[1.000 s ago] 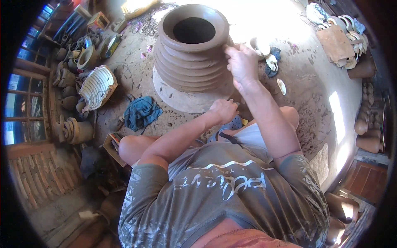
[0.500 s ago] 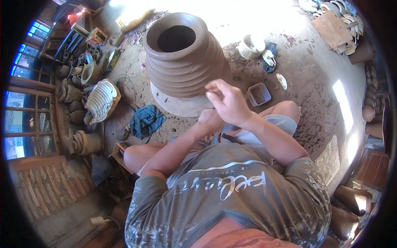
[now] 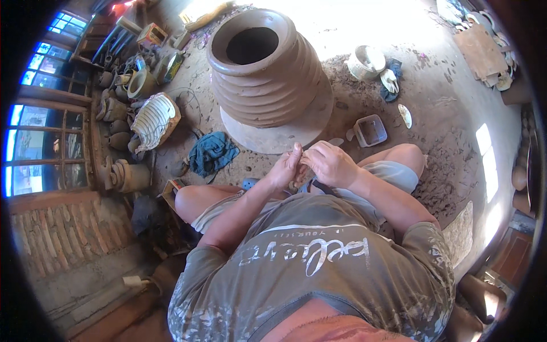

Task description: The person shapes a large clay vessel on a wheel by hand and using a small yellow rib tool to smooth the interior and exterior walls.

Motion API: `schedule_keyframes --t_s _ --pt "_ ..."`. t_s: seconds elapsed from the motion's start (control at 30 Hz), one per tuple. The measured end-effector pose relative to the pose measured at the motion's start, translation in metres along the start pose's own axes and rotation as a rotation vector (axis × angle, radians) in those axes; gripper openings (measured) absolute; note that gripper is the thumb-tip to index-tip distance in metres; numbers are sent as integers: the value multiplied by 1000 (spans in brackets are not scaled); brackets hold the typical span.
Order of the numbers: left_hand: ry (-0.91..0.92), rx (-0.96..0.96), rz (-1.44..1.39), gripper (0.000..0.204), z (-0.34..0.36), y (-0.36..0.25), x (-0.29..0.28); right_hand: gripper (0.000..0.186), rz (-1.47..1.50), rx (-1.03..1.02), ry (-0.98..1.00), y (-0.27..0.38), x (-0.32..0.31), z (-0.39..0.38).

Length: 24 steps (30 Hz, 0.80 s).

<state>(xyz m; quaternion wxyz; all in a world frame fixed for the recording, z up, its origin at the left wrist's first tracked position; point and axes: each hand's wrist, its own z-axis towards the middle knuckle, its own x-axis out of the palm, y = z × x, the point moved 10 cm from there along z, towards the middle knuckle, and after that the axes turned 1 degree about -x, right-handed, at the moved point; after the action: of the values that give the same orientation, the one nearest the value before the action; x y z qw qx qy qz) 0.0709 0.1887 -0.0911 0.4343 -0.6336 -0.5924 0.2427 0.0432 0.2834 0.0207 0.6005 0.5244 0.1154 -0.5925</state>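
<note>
In front of my crossed legs stands a large ridged clay pot (image 3: 268, 91) with a thick rounded rim and a dark, wide mouth. It rests upright on a pale round wheel disc (image 3: 242, 134). My left hand (image 3: 284, 169) and my right hand (image 3: 333, 166) meet over my lap, just short of the disc and apart from the pot. Both have their fingers curled, tips pressed close together, the left thumb pointing up. Whatever may be between the fingertips is too small or hidden to make out.
Left of the disc lies a crumpled teal cloth (image 3: 212, 153); beyond it leans a ribbed white piece (image 3: 155, 121). To the right sit a small plastic tub (image 3: 371, 131), a clay-smeared bucket (image 3: 366, 62) and a dark rag (image 3: 393, 71). Small pots line the left wall by windows.
My right hand has come down from beside the pot's lower wall to meet my left hand. My left hand has turned thumb-up. The view has shifted slightly; the pot stays put.
</note>
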Motion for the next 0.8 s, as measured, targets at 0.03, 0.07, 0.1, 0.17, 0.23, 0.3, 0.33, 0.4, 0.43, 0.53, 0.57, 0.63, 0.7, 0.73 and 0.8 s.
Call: schedule_keyframes --t_s 0.03,0.07,0.1,0.17,0.23,0.3,0.33,0.4,0.43,0.53,0.57,0.63,0.7,0.73,0.8 --pt "3 -7 27 79 0 -2 0 23 7 -28 -50 5 -7 3" --pt "7 -15 54 81 0 -4 -1 23 14 -55 -100 11 -16 5" --pt "25 -79 -48 81 -1 1 1 23 24 -86 -147 18 -25 8" --pt "63 -204 -255 80 -2 11 6 23 4 -121 -106 22 -26 8" --pt "225 -211 -292 81 -1 17 15 24 -2 -131 -52 19 -21 2" --pt "211 -215 -282 78 -4 16 16 28 3 -115 18 7 -6 -6" --pt "117 -214 -258 76 -7 8 19 27 11 -79 8 3 -6 -6" --pt "34 -147 -226 68 -7 1 12 25 28 -12 -11 -2 -6 -4" --pt "44 -80 -219 63 -2 0 6 23 96 57 -69 -6 -8 -3" --pt "50 39 -86 48 2 -1 -5 20 232 204 -153 -17 -5 -5" --pt "48 65 -23 43 2 -1 -7 19 233 209 -126 -19 -1 -5" --pt "38 77 -38 38 2 -1 -10 19 206 217 -86 -20 5 -7" --pt "7 95 -53 35 -1 -4 -15 18 144 216 -63 -18 8 -4" --pt "-20 107 -62 35 -4 -8 -17 17 194 265 -98 -19 5 -2" --pt "-76 118 -104 35 -5 -7 -25 16 298 362 -165 -16 -1 -3"
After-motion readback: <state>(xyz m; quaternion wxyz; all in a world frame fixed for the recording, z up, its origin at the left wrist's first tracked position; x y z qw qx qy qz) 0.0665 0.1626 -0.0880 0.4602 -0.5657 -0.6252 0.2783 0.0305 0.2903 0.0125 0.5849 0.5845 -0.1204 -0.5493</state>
